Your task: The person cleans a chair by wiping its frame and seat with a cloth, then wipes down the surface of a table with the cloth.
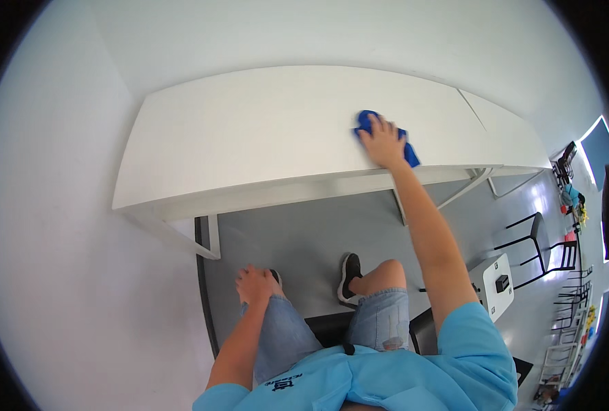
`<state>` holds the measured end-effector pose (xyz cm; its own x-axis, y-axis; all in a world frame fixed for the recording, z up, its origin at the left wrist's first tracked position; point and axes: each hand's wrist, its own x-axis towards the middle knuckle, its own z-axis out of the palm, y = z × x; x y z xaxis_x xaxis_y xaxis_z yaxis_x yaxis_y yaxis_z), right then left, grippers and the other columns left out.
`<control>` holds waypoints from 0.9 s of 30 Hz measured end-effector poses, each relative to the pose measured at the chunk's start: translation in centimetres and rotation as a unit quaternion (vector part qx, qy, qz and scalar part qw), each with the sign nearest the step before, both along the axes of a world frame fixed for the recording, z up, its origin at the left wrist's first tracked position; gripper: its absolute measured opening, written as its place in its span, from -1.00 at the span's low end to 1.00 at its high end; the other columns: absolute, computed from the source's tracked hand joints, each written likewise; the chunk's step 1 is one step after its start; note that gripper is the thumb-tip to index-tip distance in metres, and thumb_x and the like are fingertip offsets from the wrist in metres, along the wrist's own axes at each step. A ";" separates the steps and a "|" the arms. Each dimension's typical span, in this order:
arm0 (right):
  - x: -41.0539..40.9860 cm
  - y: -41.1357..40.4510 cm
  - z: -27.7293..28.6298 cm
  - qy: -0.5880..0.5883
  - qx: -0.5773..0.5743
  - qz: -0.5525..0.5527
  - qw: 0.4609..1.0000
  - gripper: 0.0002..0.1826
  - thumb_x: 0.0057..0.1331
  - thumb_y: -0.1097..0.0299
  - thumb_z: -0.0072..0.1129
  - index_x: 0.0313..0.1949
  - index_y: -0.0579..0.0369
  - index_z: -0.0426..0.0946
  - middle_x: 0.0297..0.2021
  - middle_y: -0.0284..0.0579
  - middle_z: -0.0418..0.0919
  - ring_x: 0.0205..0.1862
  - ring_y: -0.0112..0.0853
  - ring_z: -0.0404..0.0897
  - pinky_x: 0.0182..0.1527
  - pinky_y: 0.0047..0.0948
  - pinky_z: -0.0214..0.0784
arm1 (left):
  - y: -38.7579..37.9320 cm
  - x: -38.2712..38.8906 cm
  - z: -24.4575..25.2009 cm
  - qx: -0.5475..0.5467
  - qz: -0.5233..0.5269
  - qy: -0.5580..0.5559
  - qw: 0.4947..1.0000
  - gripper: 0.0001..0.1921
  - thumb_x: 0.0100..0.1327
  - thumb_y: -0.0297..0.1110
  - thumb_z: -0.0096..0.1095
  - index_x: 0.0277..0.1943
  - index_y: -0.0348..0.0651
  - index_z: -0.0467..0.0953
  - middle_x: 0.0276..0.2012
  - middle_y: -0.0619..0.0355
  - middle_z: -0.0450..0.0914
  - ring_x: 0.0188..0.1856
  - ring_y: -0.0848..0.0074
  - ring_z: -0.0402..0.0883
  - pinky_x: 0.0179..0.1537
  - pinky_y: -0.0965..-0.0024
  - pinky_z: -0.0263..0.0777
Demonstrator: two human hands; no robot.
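My right hand [383, 141] lies flat with spread fingers on a blue cloth [411, 154], pressing it against the white tabletop [263, 128] near the front edge. Parts of the cloth stick out past the fingertips and beside the wrist; the rest is hidden under the palm. The hand looks slightly blurred. Down at the lower left, my left hand [254, 284] rests over my bent knee, apart from the table and with no object visible in it.
A second white table [515, 128] adjoins on the right, with a seam between. White walls [309, 36] stand behind and on the left. White table legs [213, 236] reach the grey floor. To the right are a black chair [540, 241] and a small white table [497, 287] bearing a black object.
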<state>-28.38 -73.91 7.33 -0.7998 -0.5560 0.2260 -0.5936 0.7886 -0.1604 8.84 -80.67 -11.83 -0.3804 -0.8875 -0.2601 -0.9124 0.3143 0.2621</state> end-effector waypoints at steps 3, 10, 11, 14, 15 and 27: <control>5.6 -5.1 0.3 0.008 -0.004 0.098 0.995 -0.34 0.26 -0.12 -0.24 0.27 -0.08 0.05 0.30 -0.08 -0.01 0.32 -0.01 -0.07 0.21 0.27 -0.31 | 0.0 -0.4 0.3 -0.006 0.013 -0.003 1.000 -0.51 0.09 -0.02 0.05 -0.04 -0.21 0.37 -0.09 -0.04 0.39 -0.10 0.06 0.41 -0.10 0.15 0.33; 19.2 -14.0 0.6 0.003 -0.055 0.369 0.928 -0.36 0.26 -0.10 -0.22 0.24 -0.03 0.09 0.26 -0.02 0.05 0.30 -0.02 -0.04 0.22 0.21 -0.27 | 0.0 -0.2 -0.8 -0.029 0.015 -0.012 0.999 -0.50 0.10 -0.03 0.04 -0.01 -0.22 0.35 -0.08 -0.05 0.39 -0.09 0.08 0.41 -0.09 0.17 0.32; 19.9 -14.8 0.4 0.016 -0.066 0.392 0.917 -0.36 0.26 -0.09 -0.20 0.24 -0.05 0.10 0.26 -0.03 0.06 0.30 0.00 -0.03 0.24 0.17 -0.24 | -0.1 -0.3 -1.1 -0.043 0.009 -0.005 0.999 -0.49 0.10 -0.03 0.04 0.00 -0.23 0.35 -0.06 -0.05 0.39 -0.09 0.08 0.41 -0.09 0.17 0.32; 18.9 -16.3 1.0 -0.016 -0.068 0.425 0.903 -0.39 0.25 -0.10 -0.19 0.22 -0.10 0.15 0.25 -0.09 0.10 0.30 -0.06 0.00 0.25 0.12 -0.24 | -0.2 -0.4 0.5 0.010 0.009 -0.023 1.000 -0.48 0.11 -0.02 0.02 0.03 -0.22 0.34 -0.04 -0.06 0.39 -0.08 0.08 0.41 -0.08 0.18 0.32; 18.4 -17.1 1.4 -0.040 -0.064 0.454 0.888 -0.39 0.24 -0.11 -0.19 0.21 -0.12 0.17 0.25 -0.11 0.10 0.30 -0.08 -0.01 0.26 0.10 -0.26 | -0.3 -0.1 0.5 0.008 0.013 -0.029 0.999 -0.48 0.11 -0.02 0.02 0.03 -0.22 0.34 -0.04 -0.06 0.39 -0.08 0.08 0.41 -0.08 0.18 0.32; -3.4 -13.1 1.3 -0.018 -0.057 0.137 0.989 -0.36 0.22 -0.19 -0.21 0.22 -0.18 0.17 0.26 -0.28 0.11 0.29 -0.29 0.06 0.25 0.06 -0.16 | -1.4 -0.3 0.5 -0.019 0.017 -0.030 0.999 -0.54 0.08 -0.02 0.07 -0.06 -0.15 0.39 -0.09 -0.02 0.42 -0.09 0.07 0.45 -0.12 0.13 0.39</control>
